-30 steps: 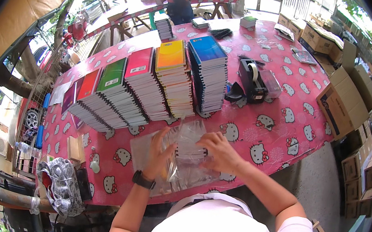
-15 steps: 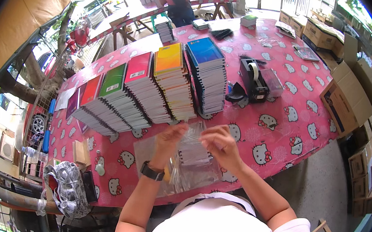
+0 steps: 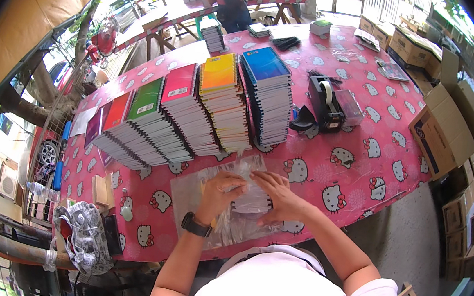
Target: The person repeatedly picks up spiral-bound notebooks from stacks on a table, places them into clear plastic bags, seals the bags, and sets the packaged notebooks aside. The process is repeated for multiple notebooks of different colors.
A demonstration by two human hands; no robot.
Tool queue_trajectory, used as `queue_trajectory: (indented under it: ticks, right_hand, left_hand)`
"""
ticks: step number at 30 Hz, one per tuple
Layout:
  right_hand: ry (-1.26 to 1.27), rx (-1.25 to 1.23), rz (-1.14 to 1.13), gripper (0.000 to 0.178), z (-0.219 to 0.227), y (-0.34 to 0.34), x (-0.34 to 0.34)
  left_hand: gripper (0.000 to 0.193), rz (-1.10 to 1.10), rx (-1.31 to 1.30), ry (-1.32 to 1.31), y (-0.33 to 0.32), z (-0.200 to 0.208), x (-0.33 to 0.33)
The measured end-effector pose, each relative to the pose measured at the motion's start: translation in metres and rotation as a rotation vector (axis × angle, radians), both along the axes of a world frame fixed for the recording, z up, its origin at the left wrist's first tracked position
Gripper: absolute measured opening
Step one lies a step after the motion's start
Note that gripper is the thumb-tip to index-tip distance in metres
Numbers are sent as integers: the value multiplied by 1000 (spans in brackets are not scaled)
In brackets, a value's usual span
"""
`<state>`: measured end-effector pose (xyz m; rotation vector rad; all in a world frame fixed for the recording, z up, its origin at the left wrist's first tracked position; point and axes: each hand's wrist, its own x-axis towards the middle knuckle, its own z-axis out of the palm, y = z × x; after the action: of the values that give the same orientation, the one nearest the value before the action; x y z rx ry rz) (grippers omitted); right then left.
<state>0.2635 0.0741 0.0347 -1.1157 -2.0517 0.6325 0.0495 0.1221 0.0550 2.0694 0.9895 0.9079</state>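
A clear plastic bag (image 3: 234, 221) lies on the table in front of me, with a small stack of spiral notebooks (image 3: 252, 200) in or under its film. At its left side my left hand (image 3: 222, 192), a dark watch on the wrist, has its fingers curled closed on the film. My right hand (image 3: 279, 197) rests over the stack's right side, fingers stretched and thumb apart. Beyond my hands stand tall stacks of spiral notebooks, topped by blue (image 3: 265, 63), yellow (image 3: 218, 73), pink (image 3: 179, 85), green (image 3: 146, 101) and red covers (image 3: 118, 112).
A black tape dispenser (image 3: 326, 105) and a clear plastic box (image 3: 348, 107) stand right of the stacks. An open carton (image 3: 440, 133) is off the table's right edge. A patterned cloth bag (image 3: 83, 238) sits at the near left. Another person (image 3: 229, 0) works at a far table.
Both hands have come down from the raised film onto the bag. My right hand has gone from a pinch to spread fingers over the notebooks.
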Motion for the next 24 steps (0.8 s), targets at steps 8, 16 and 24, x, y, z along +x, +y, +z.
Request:
queue_trajectory:
  ticks: [8, 16, 24]
  right_hand:
    - [1, 225, -80, 52, -16, -8, -12]
    - [70, 277, -141, 17, -14, -12, -29]
    - [122, 216, -127, 19, -14, -2, -28]
  left_hand:
    - [34, 92, 244, 32, -23, 16, -4]
    - [24, 74, 316, 54, -37, -25, -12]
    - [26, 217, 203, -172, -41, -35, 1]
